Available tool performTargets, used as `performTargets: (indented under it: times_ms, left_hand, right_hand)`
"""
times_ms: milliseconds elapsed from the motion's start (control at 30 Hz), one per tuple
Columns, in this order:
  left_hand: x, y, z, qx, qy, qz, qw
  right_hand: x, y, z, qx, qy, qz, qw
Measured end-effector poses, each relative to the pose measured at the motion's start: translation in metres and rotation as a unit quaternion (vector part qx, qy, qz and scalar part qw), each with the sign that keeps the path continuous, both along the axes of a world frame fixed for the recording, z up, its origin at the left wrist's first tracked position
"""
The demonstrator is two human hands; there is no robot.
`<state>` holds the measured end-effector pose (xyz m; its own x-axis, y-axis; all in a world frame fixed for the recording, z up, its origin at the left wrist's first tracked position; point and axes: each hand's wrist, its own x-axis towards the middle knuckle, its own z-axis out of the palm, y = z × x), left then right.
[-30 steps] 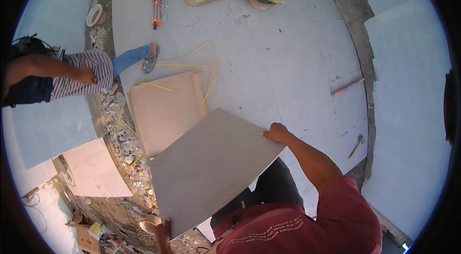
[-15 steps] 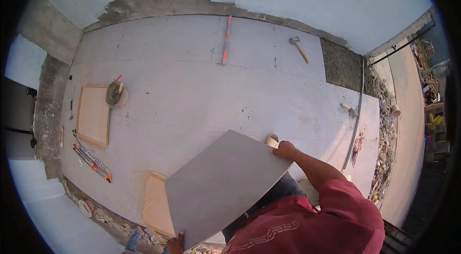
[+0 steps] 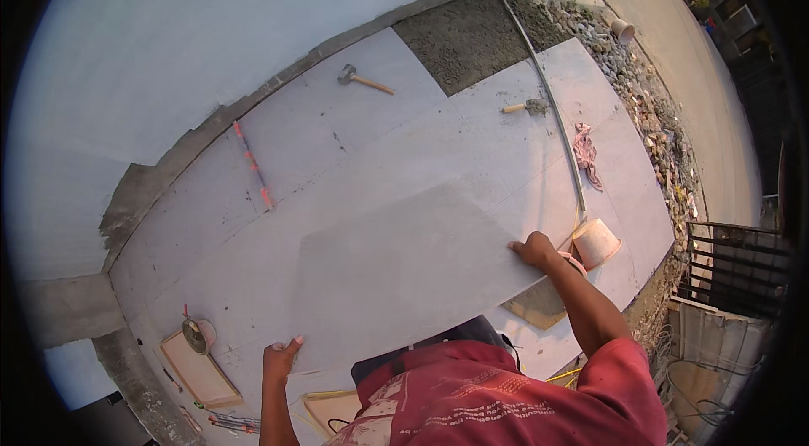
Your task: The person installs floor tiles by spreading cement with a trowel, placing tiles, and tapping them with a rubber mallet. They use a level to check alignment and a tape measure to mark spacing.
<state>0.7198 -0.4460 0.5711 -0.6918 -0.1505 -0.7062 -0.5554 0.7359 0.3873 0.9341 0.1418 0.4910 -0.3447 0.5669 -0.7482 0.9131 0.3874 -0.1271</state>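
Observation:
A large grey floor tile point(image 3: 404, 277) lies level in front of my body, gripped by both hands at its near corners. My left hand point(image 3: 281, 355) is closed on its left edge, thumb on top. On its right corner my right hand point(image 3: 533, 251) is pinched, with the fingers partly hidden underneath. Past the tile, wet grey mortar point(image 3: 463, 37) fills an uncovered patch of floor beside the wall. A mallet point(image 3: 364, 80) and a trowel point(image 3: 526, 107) rest on laid tiles near that patch.
A long metal bar point(image 3: 548, 92) crosses the right side, near a crumpled cloth point(image 3: 585, 156) and a tipped pale bucket point(image 3: 597, 244). A red-marked level point(image 3: 253, 164) lies left. A mortar bucket point(image 3: 200, 336) stands by a wooden-edged board point(image 3: 202, 372). Rubble point(image 3: 649, 117) borders the floor.
My view has turned right, toward the mortar patch. The tile has come round with me and now lies flatter, my left hand showing more fully at its edge.

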Motion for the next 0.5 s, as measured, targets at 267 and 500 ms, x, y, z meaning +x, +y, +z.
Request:
performTargets:
  times_ms: [267, 500]
  left_hand:
    - [-0.181, 0.225, -0.021, 0.044, -0.042, -0.166, 0.984]
    - [-0.272, 0.411, -0.03, 0.057, -0.122, -0.173, 0.976]
  right_hand:
    - [0.004, 0.117, 0.053, 0.022, -0.049, -0.154, 0.987]
    - [-0.026, 0.232, 0.025, 0.016, -0.1, -0.186, 0.977]
